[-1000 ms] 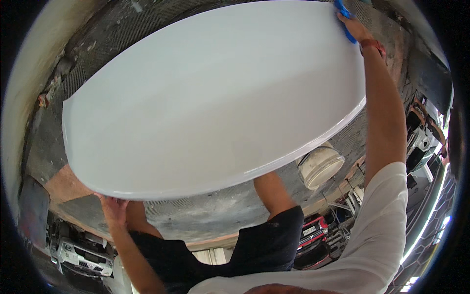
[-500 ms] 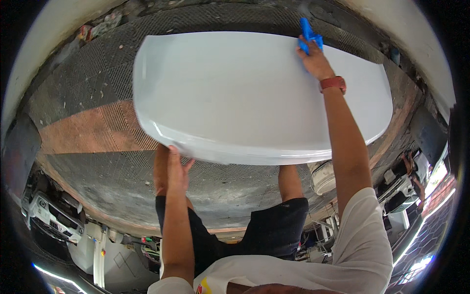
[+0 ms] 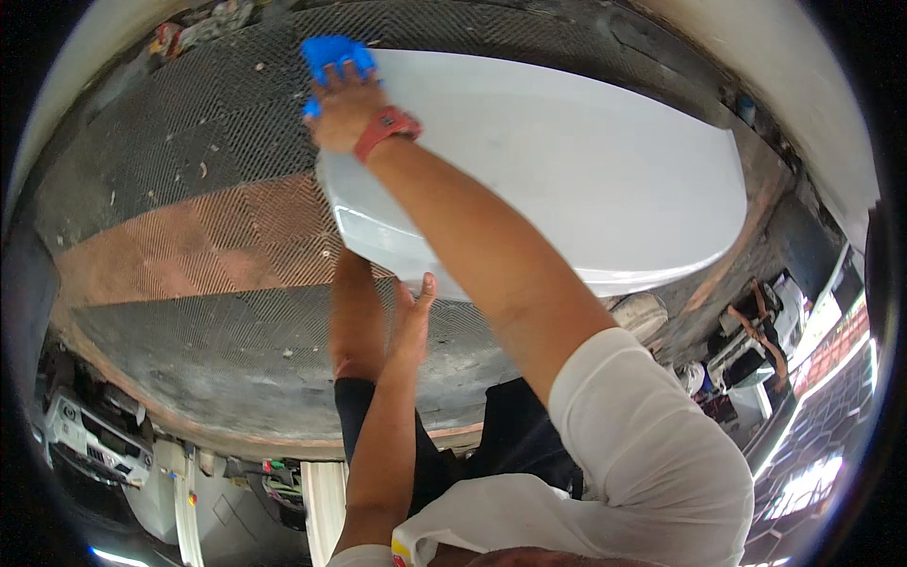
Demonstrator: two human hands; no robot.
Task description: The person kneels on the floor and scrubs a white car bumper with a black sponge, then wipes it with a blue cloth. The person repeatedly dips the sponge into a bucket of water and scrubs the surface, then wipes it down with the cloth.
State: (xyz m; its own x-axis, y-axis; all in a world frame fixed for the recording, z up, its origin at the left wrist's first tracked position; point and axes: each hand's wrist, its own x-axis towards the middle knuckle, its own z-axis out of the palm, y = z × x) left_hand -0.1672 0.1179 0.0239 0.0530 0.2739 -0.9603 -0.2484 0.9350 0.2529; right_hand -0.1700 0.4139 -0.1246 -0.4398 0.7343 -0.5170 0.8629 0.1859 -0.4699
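A glossy white car body panel (image 3: pixel 567 161), curved like a bonnet or boot lid, lies across the middle in front of me. My right hand (image 3: pixel 348 109), wearing a red wristwatch (image 3: pixel 385 132), presses a blue cloth (image 3: pixel 326 57) onto the panel's far left corner. Part of the cloth hangs past the edge. My right forearm crosses over the panel and hides some of it. At the near left edge, my left hand (image 3: pixel 412 312) grips the panel from below with its thumb up; the other fingers are partly hidden.
A textured dark floor with a reddish tiled band (image 3: pixel 198 236) lies around the panel. A pale bucket (image 3: pixel 641 314) stands under its near right side. Crumpled litter (image 3: pixel 213 26) is at the far left. Another person's arms (image 3: pixel 761 326) show at the right, near a vehicle.
My right hand has swept the blue cloth leftward, from the panel's far right edge to its far left corner. My left hand now appears farther right in view, still at the near edge.
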